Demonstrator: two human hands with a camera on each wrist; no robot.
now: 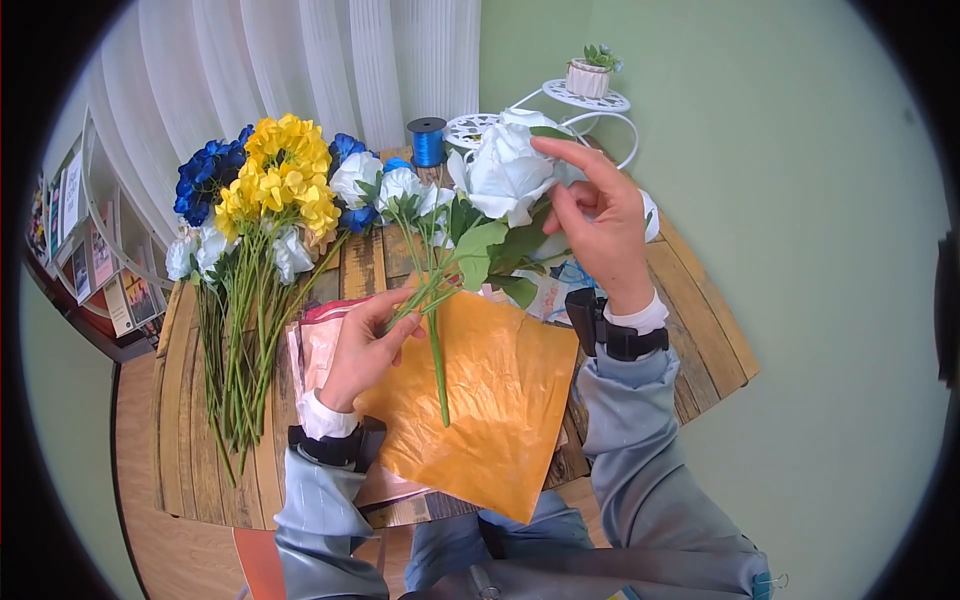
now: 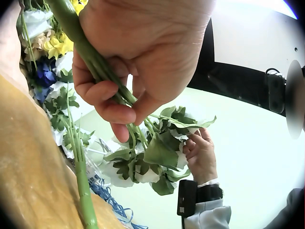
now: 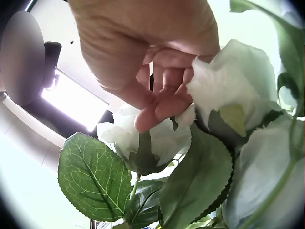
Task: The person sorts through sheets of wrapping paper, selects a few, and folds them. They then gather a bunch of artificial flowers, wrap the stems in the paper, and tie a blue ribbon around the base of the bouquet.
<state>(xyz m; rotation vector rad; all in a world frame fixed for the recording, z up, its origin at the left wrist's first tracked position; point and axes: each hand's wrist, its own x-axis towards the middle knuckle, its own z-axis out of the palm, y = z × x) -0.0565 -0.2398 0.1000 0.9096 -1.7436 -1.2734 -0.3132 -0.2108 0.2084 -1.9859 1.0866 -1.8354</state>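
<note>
My left hand (image 1: pixel 372 345) grips a bundle of thin green stems, its thumb and fingers curled round them. In the left wrist view the thick green stem (image 2: pixel 88 52) runs along the palm and splits into thinner ones at the fingers. These stems lead up to artificial white roses with broad green leaves (image 3: pixel 93 179). At the largest white rose (image 1: pixel 505 172), my right hand (image 1: pixel 605 215) touches the petals, its index finger over the top and thumb apart at the side. In the right wrist view its fingertips overlap a smaller white rose bloom (image 3: pixel 147 143).
Orange wrapping paper (image 1: pixel 480 400) covers pink sheets on the wooden table (image 1: pixel 690 285). Left lies a pile of yellow flowers (image 1: pixel 285 165), blue flowers (image 1: pixel 205 185) and long stems. A blue ribbon spool (image 1: pixel 428 145) and a white plant stand (image 1: pixel 600 98) stand behind.
</note>
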